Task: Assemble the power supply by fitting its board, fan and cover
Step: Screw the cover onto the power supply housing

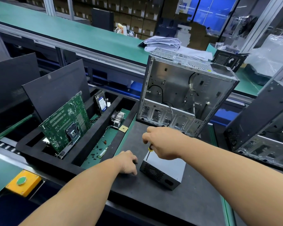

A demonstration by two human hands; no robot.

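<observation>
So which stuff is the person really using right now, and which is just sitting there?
In use:
power supply
screwdriver, gripped by the right hand
left hand, resting on the mat beside the box

Just lying about:
green motherboard
hard drive
heatsink
open computer case
stack of papers
green button

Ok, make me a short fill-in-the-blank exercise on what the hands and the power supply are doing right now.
1. The right hand holds a ____ over the power supply.
2. The left hand rests on the dark ____, just left of the power supply.
3. Behind the power supply stands an open metal computer ____.
4. The green motherboard leans in the black ____.

Missing words: screwdriver; mat; case; tray
</observation>
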